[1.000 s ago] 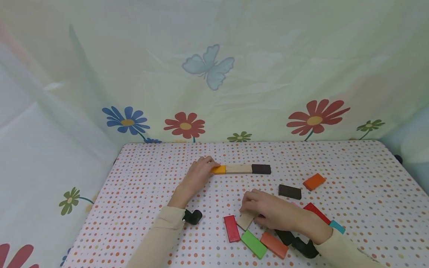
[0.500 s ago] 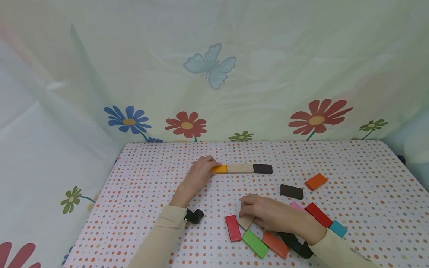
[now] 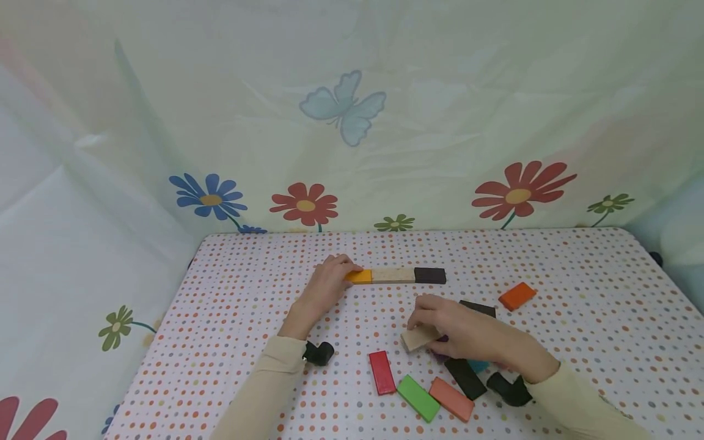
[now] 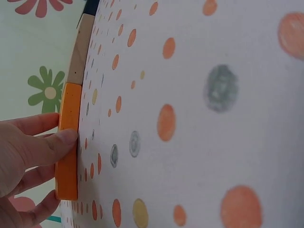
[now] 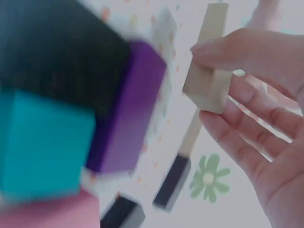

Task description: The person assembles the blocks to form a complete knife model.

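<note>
My left hand (image 3: 326,287) rests at the left end of a straight row of blocks. It holds the orange-yellow block (image 4: 68,156) with the thumb on the near side and fingers behind. That block touches a plain wooden block (image 3: 393,275), and a dark block (image 3: 430,276) ends the row on the right. My right hand (image 3: 467,327), nearer and to the right, pinches another plain wooden block (image 5: 209,88) between thumb and fingers. In the head view this wooden block (image 3: 419,338) is tilted, over the table in front of the row.
Loose blocks lie around my right hand: red (image 3: 382,373), green (image 3: 418,398), coral (image 3: 451,399), black (image 3: 465,379) and orange (image 3: 517,296). Purple (image 5: 135,109), turquoise (image 5: 45,145) and pink (image 5: 52,213) blocks show beside the right wrist. A patterned curtain (image 3: 247,122) stands behind the dotted table (image 3: 231,263).
My right hand has picked up the plain wooden block from beside the red and green blocks and moved it slightly away and to the right. The left hand stays on the orange-yellow block.
</note>
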### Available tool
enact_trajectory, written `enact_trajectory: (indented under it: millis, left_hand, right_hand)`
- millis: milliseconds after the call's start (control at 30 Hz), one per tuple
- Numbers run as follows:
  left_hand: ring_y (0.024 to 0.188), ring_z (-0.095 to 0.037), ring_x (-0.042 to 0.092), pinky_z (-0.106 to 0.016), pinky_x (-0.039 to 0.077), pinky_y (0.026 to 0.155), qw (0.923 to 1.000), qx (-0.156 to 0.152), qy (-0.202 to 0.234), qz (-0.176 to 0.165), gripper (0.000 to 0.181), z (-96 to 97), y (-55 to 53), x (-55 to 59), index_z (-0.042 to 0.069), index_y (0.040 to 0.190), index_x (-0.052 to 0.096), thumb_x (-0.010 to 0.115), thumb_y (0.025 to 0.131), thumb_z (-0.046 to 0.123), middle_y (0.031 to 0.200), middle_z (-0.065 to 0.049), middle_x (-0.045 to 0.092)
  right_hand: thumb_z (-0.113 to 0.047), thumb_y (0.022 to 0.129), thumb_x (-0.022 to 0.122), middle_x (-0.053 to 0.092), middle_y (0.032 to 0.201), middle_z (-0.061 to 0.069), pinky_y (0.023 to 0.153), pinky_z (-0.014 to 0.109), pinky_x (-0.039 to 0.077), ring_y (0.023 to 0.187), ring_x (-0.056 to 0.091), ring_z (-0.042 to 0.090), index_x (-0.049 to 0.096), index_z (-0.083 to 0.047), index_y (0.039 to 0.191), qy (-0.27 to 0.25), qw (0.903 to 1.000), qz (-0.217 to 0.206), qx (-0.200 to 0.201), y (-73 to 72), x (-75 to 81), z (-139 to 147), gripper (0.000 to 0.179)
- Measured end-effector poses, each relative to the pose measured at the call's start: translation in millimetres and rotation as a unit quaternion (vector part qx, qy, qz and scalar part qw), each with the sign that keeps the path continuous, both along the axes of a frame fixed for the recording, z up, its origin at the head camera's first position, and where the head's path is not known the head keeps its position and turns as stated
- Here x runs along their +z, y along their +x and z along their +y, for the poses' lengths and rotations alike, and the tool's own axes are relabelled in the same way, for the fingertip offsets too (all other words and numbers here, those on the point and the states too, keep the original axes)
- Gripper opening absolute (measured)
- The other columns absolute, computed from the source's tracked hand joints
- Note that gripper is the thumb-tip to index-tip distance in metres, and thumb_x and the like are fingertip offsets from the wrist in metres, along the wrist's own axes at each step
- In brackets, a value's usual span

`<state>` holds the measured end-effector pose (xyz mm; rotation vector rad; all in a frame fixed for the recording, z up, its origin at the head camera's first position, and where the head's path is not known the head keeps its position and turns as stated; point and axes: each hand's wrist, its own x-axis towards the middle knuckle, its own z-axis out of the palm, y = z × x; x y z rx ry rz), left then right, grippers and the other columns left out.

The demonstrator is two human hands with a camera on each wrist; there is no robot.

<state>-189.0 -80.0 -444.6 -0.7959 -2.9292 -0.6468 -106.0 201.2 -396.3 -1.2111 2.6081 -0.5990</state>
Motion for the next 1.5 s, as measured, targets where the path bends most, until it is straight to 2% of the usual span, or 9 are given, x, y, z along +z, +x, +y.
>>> enact_trajectory:
  millis: [133, 333, 467, 600, 800, 1067, 1267, 1400, 1500]
  left_hand:
    - [0.109, -0.026, 0.060, -0.043, 0.054, 0.092, 1.0000, 0.002, 0.003, -0.002, 0.035, -0.8, -0.8, 0.0, 0.009, 0.127, 0.075, 0.077, 0.093, 0.003, 0.119, -0.005, 0.069]
    - [0.109, -0.025, 0.060, -0.042, 0.054, 0.093, 1.0000, 0.006, -0.004, -0.003, 0.035, -0.2, -1.7, -1.1, 0.010, 0.128, 0.075, 0.077, 0.094, 0.004, 0.120, -0.004, 0.069]
    - [0.110, -0.025, 0.060, -0.043, 0.054, 0.093, 1.0000, 0.005, -0.001, -0.005, 0.036, -0.1, -1.1, -1.2, 0.010, 0.129, 0.075, 0.077, 0.094, 0.003, 0.120, -0.004, 0.069]
    - [0.111, -0.025, 0.060, -0.043, 0.054, 0.093, 1.0000, 0.004, 0.000, -0.006, 0.036, -0.5, -0.9, -0.7, 0.009, 0.129, 0.075, 0.077, 0.094, 0.003, 0.120, -0.004, 0.069]
    - [0.111, -0.025, 0.060, -0.044, 0.054, 0.092, 1.0000, 0.006, 0.000, -0.007, 0.036, 0.5, -1.9, 0.2, 0.010, 0.129, 0.075, 0.077, 0.094, 0.003, 0.121, -0.004, 0.069]
    - [0.111, -0.025, 0.061, -0.045, 0.053, 0.094, 0.9999, 0.008, 0.005, -0.011, 0.036, 0.8, -1.4, -0.3, 0.010, 0.129, 0.075, 0.077, 0.093, 0.003, 0.121, -0.005, 0.070]
    - [0.111, -0.026, 0.061, -0.046, 0.054, 0.095, 0.9999, 0.007, 0.001, -0.009, 0.036, 1.3, -0.7, 0.1, 0.010, 0.128, 0.075, 0.077, 0.093, 0.003, 0.120, -0.005, 0.070]
    - [0.109, -0.025, 0.061, -0.043, 0.054, 0.091, 1.0000, 0.004, -0.007, 0.002, 0.035, 1.3, -1.6, -0.4, 0.010, 0.128, 0.075, 0.078, 0.093, 0.003, 0.119, -0.005, 0.070]
    - [0.107, -0.026, 0.061, -0.042, 0.055, 0.089, 0.9999, 0.002, -0.008, 0.008, 0.035, 1.2, -2.2, -0.6, 0.010, 0.127, 0.076, 0.078, 0.093, 0.003, 0.119, -0.005, 0.070]
  right_hand:
    - [-0.003, 0.083, 0.087, 0.057, 0.104, -0.008, 0.075, 0.028, 0.055, 0.089, 0.052, 0.007, 0.074, -0.018, 0.108, -0.011, 0.9989, 0.014, -0.045, -12.6, 6.6, 19, 0.032]
    - [0.000, 0.079, 0.088, 0.061, 0.098, -0.008, 0.071, 0.031, 0.055, 0.085, 0.057, 0.009, 0.075, -0.013, 0.106, -0.034, 0.9926, 0.052, -0.104, -37.9, 7.1, 55, 0.032]
    - [-0.001, 0.077, 0.090, 0.066, 0.097, 0.000, 0.076, 0.040, 0.059, 0.087, 0.065, 0.017, 0.073, -0.005, 0.107, -0.025, 0.9859, 0.037, -0.161, -54.0, 4.3, 75, 0.034]
    - [0.001, 0.077, 0.089, 0.068, 0.100, 0.008, 0.080, 0.050, 0.060, 0.089, 0.066, 0.025, 0.071, 0.001, 0.107, -0.015, 0.9809, 0.021, -0.193, -63.8, -1.0, 82, 0.036]
    - [0.000, 0.077, 0.089, 0.068, 0.099, 0.011, 0.081, 0.053, 0.058, 0.089, 0.064, 0.028, 0.072, 0.002, 0.107, -0.001, 0.9773, 0.015, -0.211, -73.1, -12.2, 82, 0.034]
    - [0.001, 0.079, 0.088, 0.065, 0.096, 0.008, 0.076, 0.042, 0.055, 0.084, 0.056, 0.023, 0.075, 0.001, 0.108, 0.018, 0.9771, 0.019, -0.211, -79.8, -21.4, 75, 0.032]
    - [0.003, 0.081, 0.086, 0.067, 0.103, 0.015, 0.081, 0.049, 0.058, 0.090, 0.062, 0.029, 0.075, 0.002, 0.109, 0.024, 0.9778, 0.027, -0.206, -81.9, -24.7, 74, 0.031]
    - [0.002, 0.083, 0.085, 0.067, 0.111, 0.021, 0.094, 0.059, 0.054, 0.109, 0.061, 0.045, 0.074, 0.004, 0.111, 0.022, 0.9759, 0.020, -0.216, -83.2, -26.0, 73, 0.031]
    - [0.002, 0.084, 0.084, 0.067, 0.119, 0.026, 0.103, 0.067, 0.046, 0.127, 0.052, 0.055, 0.074, 0.004, 0.114, 0.024, 0.9741, 0.016, -0.224, -84.0, -26.7, 72, 0.032]
